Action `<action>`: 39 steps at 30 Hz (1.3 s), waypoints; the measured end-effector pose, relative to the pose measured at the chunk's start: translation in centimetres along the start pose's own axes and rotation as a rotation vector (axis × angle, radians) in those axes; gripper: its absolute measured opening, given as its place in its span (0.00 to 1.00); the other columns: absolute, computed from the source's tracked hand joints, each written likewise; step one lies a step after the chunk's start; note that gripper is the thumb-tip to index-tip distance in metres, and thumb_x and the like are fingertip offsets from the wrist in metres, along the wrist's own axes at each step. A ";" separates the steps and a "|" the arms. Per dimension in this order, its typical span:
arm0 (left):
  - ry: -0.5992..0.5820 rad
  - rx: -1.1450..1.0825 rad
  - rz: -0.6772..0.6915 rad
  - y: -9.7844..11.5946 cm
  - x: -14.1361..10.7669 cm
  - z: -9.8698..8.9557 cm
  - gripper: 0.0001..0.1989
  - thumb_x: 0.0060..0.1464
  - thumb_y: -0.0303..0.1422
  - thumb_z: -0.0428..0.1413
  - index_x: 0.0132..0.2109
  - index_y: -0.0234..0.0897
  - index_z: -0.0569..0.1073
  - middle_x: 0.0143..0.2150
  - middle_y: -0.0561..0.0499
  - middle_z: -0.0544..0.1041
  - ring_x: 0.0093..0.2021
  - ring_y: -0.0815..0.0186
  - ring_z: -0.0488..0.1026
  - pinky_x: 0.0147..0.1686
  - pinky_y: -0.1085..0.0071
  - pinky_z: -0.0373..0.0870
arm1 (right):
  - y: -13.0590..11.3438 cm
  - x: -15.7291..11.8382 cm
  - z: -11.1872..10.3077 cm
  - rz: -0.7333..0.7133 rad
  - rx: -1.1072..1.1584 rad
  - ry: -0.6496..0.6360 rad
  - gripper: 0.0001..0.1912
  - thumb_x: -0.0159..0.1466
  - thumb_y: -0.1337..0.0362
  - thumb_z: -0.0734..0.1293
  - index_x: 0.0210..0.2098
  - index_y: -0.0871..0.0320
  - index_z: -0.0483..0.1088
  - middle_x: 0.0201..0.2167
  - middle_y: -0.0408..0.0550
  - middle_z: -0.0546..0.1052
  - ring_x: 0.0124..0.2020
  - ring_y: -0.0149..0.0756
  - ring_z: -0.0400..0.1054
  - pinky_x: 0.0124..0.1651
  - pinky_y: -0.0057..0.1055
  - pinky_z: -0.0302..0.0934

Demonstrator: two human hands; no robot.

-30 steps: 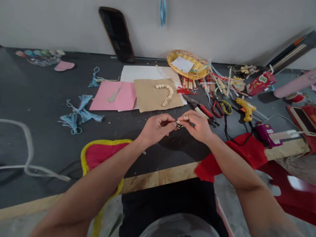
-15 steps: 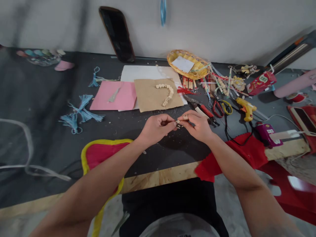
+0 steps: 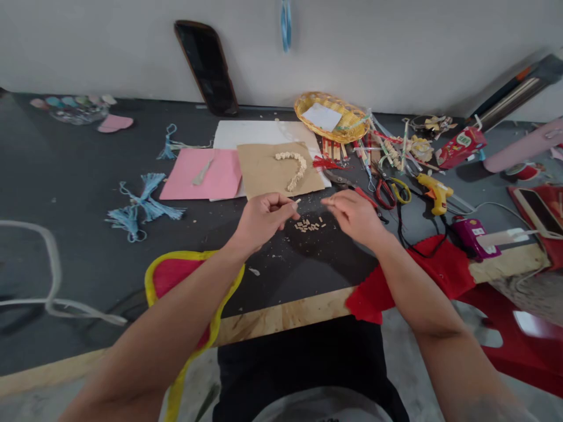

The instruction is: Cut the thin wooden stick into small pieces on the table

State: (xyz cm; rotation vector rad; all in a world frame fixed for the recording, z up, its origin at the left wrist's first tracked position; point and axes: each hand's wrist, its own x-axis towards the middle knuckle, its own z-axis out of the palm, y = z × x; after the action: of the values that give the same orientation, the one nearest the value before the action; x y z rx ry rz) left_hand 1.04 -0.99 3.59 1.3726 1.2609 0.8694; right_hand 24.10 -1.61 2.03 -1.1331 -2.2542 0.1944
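My left hand (image 3: 267,220) pinches a short pale stick piece (image 3: 298,201) between thumb and forefinger, its end poking out past the fingertips. Across a small gap, my right hand (image 3: 355,218) has its thumb and fingertips pressed together; whether anything is in them is too small to make out. Below and between the hands, several cut stick pieces (image 3: 309,225) lie scattered on the dark tabletop. Just beyond, a curved chain of pale pieces (image 3: 299,167) rests on a brown paper sheet (image 3: 259,170).
Pliers (image 3: 338,179), scissors (image 3: 387,193) and a yellow glue gun (image 3: 435,192) lie to the right. A wicker basket (image 3: 301,111) and a leaning phone (image 3: 206,67) stand along the wall. Blue tassels (image 3: 149,196) and pink paper (image 3: 193,184) lie left. Red cloth (image 3: 444,272) hangs over the front edge.
My hands, together half a second ago, have moved apart. The left hand keeps a small stick piece, and the scattered pieces underneath have come into sight.
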 end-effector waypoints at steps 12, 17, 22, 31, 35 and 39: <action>-0.015 0.017 -0.020 -0.5 0.2 0.0 0.09 0.51 0.38 0.59 0.32 0.34 0.76 0.28 0.49 0.79 0.18 0.76 0.61 0.18 0.78 0.58 | 5.1 -1.3 -4.2 0.500 -0.387 0.039 0.09 0.63 0.60 0.66 0.29 0.56 0.71 0.34 0.52 0.75 0.40 0.46 0.68 0.51 0.47 0.62; -0.022 0.005 0.001 -0.5 0.2 0.0 0.09 0.51 0.37 0.59 0.31 0.35 0.75 0.28 0.49 0.80 0.17 0.75 0.61 0.18 0.78 0.58 | 4.7 -1.6 -2.7 0.395 -0.338 -0.014 0.13 0.63 0.54 0.67 0.28 0.55 0.73 0.38 0.52 0.76 0.44 0.48 0.66 0.49 0.47 0.63; -0.008 -0.002 0.016 -0.5 0.3 0.0 0.09 0.51 0.37 0.60 0.30 0.35 0.76 0.28 0.48 0.80 0.17 0.75 0.62 0.18 0.78 0.59 | 4.6 -1.9 -1.5 0.344 -0.369 -0.027 0.11 0.61 0.56 0.69 0.27 0.56 0.72 0.43 0.55 0.75 0.47 0.50 0.66 0.50 0.50 0.63; -0.006 -0.092 -0.019 -0.3 0.4 -0.2 0.10 0.50 0.37 0.60 0.31 0.33 0.76 0.28 0.48 0.79 0.18 0.77 0.60 0.16 0.79 0.55 | 4.0 -0.5 -3.8 0.718 0.163 0.250 0.13 0.59 0.53 0.67 0.28 0.56 0.70 0.33 0.49 0.77 0.32 0.38 0.69 0.36 0.37 0.65; -0.005 -0.147 -0.027 -0.1 0.4 -0.2 0.10 0.49 0.38 0.61 0.31 0.34 0.75 0.28 0.48 0.79 0.17 0.77 0.60 0.16 0.78 0.54 | 3.7 -0.4 -3.4 0.704 0.682 0.331 0.13 0.57 0.55 0.69 0.37 0.55 0.68 0.38 0.48 0.77 0.32 0.35 0.71 0.30 0.32 0.66; 0.018 -0.203 -0.007 0.0 0.3 -0.3 0.11 0.49 0.39 0.62 0.31 0.35 0.75 0.28 0.48 0.80 0.17 0.77 0.60 0.16 0.78 0.53 | 2.9 -0.6 -2.7 0.537 0.756 0.182 0.14 0.58 0.64 0.64 0.44 0.53 0.67 0.53 0.51 0.73 0.43 0.40 0.73 0.37 0.37 0.70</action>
State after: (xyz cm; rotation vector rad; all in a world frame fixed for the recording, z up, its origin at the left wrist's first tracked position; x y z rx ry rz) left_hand 0.81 -0.61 3.57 1.2006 1.1570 0.9790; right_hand 27.96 -0.62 2.83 -1.2124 -1.4470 1.0128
